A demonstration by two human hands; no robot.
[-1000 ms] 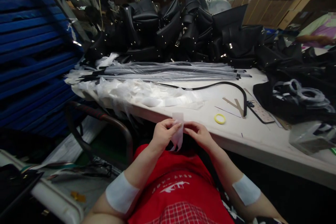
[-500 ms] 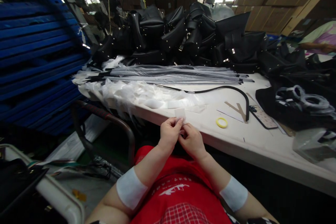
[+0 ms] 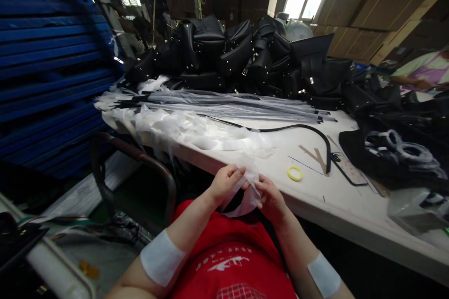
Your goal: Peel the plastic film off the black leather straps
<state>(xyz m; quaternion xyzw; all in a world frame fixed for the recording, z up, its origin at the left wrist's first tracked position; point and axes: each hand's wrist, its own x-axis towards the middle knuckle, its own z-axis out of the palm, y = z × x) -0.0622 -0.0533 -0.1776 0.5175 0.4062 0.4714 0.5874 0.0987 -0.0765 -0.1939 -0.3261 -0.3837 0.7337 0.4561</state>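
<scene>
A thin, translucent white wrapping sheet [image 3: 248, 202] is spread between my two hands above my lap, by the front edge of the table. My left hand [image 3: 226, 183] pinches its left side between thumb and fingers. The sheet's right side is gripped by my right hand [image 3: 272, 199], with the fingers curled against it. A black strap [image 3: 271, 230] runs down from under my right hand along the red apron [image 3: 231, 238]; its upper end is hidden. Beyond the sheet, crumpled white wrapping sheets [image 3: 199, 133] lie along the table's near edge.
On the white table [image 3: 280, 154] are bundled wrapped black straps [image 3: 224, 103], a curved black strap [image 3: 329, 149], a yellow tape ring [image 3: 294, 174] and a phone [image 3: 351, 170]. Black bags [image 3: 210, 46] are heaped behind. A chair armrest [image 3: 140, 159] stands left; another person [image 3: 421, 72] is far right.
The small pale piece between my fingertips now shows as a larger, opened-out sheet. My hands have moved apart, the right one to the right. A black strap now shows below my right hand.
</scene>
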